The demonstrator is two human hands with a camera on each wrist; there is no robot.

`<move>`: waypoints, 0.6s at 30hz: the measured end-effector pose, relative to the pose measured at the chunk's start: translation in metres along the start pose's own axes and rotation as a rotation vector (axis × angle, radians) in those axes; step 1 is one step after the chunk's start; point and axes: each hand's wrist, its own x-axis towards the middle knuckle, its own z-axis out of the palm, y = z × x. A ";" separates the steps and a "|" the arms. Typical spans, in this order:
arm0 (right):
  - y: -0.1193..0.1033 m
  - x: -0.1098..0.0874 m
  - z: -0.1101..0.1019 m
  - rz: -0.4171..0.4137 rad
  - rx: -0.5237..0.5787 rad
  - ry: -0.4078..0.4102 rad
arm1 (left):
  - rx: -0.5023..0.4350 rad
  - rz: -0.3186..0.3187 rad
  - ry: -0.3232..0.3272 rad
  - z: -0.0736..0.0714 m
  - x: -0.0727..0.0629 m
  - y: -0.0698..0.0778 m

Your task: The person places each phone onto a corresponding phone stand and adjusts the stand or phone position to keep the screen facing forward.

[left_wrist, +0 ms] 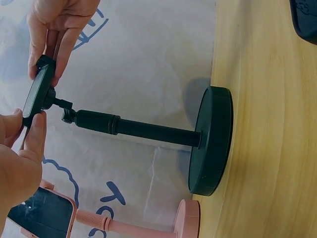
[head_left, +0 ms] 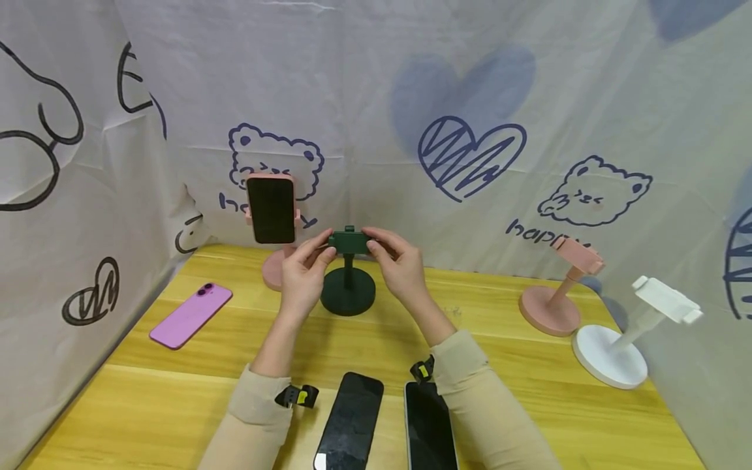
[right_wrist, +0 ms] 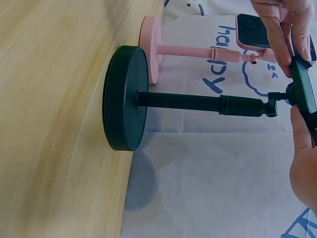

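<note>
Both hands are at the clamp head of a dark green phone stand (head_left: pixel 348 292), which stands upright on the table near the back wall. My left hand (head_left: pixel 303 273) pinches the left end of the head between thumb and fingers. The right hand (head_left: pixel 399 266) pinches the opposite end the same way. In the left wrist view, the green head (left_wrist: pixel 39 89) is tilted on its jointed neck above the ribbed collar (left_wrist: pixel 96 122). The round base (right_wrist: pixel 126 99) rests on the wood in the right wrist view. No phone sits in this head.
Left of the green stand, a pink stand (head_left: pixel 274 271) holds a dark-screened phone (head_left: pixel 271 210). A purple phone (head_left: pixel 190 316) lies at left. Two black phones (head_left: pixel 350 418) lie in front, partly by the right sleeve. Another pink stand (head_left: pixel 550 311) and a white stand (head_left: pixel 610 357) are at right.
</note>
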 end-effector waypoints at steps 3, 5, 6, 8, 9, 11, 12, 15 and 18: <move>-0.002 -0.001 -0.002 0.009 -0.002 -0.014 | -0.002 -0.006 0.001 0.001 0.000 0.001; -0.005 -0.001 -0.003 0.022 -0.001 -0.031 | -0.004 -0.011 0.003 0.001 0.000 0.002; -0.007 -0.002 -0.004 0.030 -0.002 -0.042 | -0.006 -0.012 0.004 0.001 0.000 0.002; -0.010 -0.004 -0.007 0.051 -0.010 -0.066 | -0.006 -0.012 0.007 0.001 0.000 0.002; -0.012 -0.005 -0.008 0.058 -0.020 -0.077 | -0.007 -0.012 0.010 0.001 0.000 0.002; -0.014 -0.008 -0.011 0.059 -0.048 -0.101 | 0.001 -0.015 0.013 0.001 0.000 0.002; -0.015 -0.010 -0.013 0.053 -0.063 -0.111 | 0.004 -0.016 0.014 0.001 0.000 0.002; -0.018 -0.017 -0.017 0.013 -0.123 -0.132 | 0.014 -0.021 0.015 0.000 0.000 0.003; -0.021 -0.025 -0.021 -0.028 -0.157 -0.154 | 0.021 -0.019 0.012 0.000 0.000 0.004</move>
